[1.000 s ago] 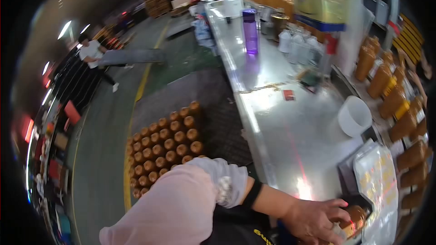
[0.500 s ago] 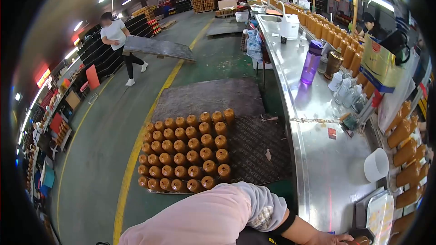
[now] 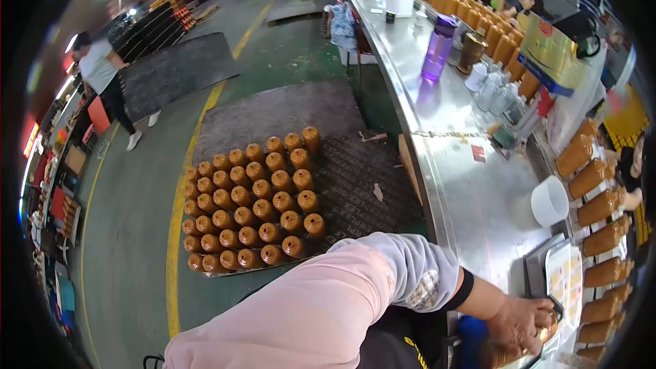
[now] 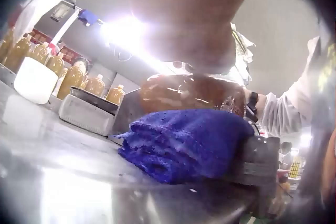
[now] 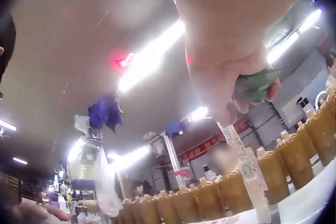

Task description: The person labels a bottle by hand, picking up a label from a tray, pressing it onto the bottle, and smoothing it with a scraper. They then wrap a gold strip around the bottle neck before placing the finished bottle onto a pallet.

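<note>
My left hand [image 3: 519,324] reaches over the steel bench and curls its fingers round a brown glass bottle [image 4: 189,92], which lies on its side. A folded blue cloth [image 4: 184,142] lies beside the bottle in the left wrist view. My right hand [image 5: 231,61] is out of sight in the head view. In the right wrist view its fingers curl round a small green piece [image 5: 257,85], and a clear label strip [image 5: 249,174] with printed marks hangs from its fingertips. The green piece is mostly hidden by the fingers.
A white cup [image 3: 549,201], a tray of label sheets [image 3: 564,270] and a purple bottle [image 3: 439,48] stand on the bench [image 3: 471,198]. Brown bottles [image 3: 601,232] line its far side. More bottles [image 3: 263,208] stand on a floor board. A person [image 3: 102,72] handles a dark panel [image 3: 178,72].
My view swings, bringing the left hand back into fuller sight after the half-second-old frame. That hand stays at the bottle. The person across the floor tips the panel from nearly flat to steeper.
</note>
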Tool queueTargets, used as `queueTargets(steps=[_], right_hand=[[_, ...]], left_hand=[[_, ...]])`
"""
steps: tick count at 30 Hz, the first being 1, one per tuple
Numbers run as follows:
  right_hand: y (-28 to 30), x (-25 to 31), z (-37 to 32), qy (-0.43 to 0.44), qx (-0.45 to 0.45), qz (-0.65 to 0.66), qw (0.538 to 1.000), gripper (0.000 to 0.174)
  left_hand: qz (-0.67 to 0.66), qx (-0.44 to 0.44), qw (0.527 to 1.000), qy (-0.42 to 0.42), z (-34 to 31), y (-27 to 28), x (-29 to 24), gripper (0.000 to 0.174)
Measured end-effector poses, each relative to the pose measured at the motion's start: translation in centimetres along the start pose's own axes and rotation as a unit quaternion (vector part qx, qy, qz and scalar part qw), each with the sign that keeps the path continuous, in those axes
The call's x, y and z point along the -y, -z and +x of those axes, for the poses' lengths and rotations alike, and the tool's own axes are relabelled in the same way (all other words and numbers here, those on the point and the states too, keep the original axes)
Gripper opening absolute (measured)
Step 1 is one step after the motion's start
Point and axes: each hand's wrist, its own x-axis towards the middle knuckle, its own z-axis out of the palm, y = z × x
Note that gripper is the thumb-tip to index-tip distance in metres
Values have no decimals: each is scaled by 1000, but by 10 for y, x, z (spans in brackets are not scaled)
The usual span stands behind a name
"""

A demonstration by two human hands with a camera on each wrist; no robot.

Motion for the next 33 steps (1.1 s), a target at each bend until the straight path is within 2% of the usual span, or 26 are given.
queueTargets(steps=[1, 4, 8, 11, 12, 13, 14, 15, 16, 17, 19, 21, 23, 27, 28, 31, 33], right_hand=[[1, 1, -4, 10, -1, 4, 1000, 23], [4, -4, -15, 32, -9, 11, 999, 25], [13, -19, -40, 59, -19, 30, 998, 28], [19, -40, -64, 101, -39, 45, 993, 31], [24, -35, -77, 115, -46, 49, 991, 32], [29, -26, -93, 117, -55, 52, 990, 33], [40, -1, -107, 98, -25, 116, 988, 33], [48, 46, -121, 82, -43, 127, 988, 23], [51, 62, -126, 120, -44, 136, 982, 10], [57, 86, -135, 78, -42, 127, 988, 6], [63, 112, -144, 101, -52, 120, 986, 9], [62, 128, -148, 80, -60, 164, 981, 9], [59, 137, -151, 41, -65, 197, 977, 10], [58, 139, -159, 53, -75, 215, 972, 8], [58, 140, -164, 43, -76, 224, 971, 9], [58, 146, -169, 25, -66, 244, 967, 10], [58, 144, -172, 29, -64, 244, 967, 10]], left_hand=[[12, -27, 1000, -5, 3, -11, 7, 36], [-30, 0, 1000, -10, 10, -8, 14, 38], [-52, 20, 998, 27, 2, 4, 4, 40], [-44, -35, 997, 43, 1, 5, -3, 43], [-64, -49, 994, 75, -1, 6, -6, 46], [-89, -56, 989, 101, -5, 11, -9, 49], [-63, -17, 992, 112, -6, 20, -11, 52], [-39, 20, 992, 116, -8, 27, -13, 55], [-41, 33, 991, 124, -14, 32, -13, 57], [-42, 45, 990, 130, -19, 34, -15, 60], [-34, 57, 987, 144, -23, 41, -21, 61], [-53, 77, 979, 181, -27, 48, -23, 61], [-61, 85, 980, 170, -27, 52, -21, 61], [-7, 140, 983, 116, -17, 69, -10, 61], [-15, 121, 990, 76, -14, 65, -7, 59], [6, 183, 983, 1, 2, 66, 1, 55], [14, 183, 982, -35, 13, 62, 8, 53]])
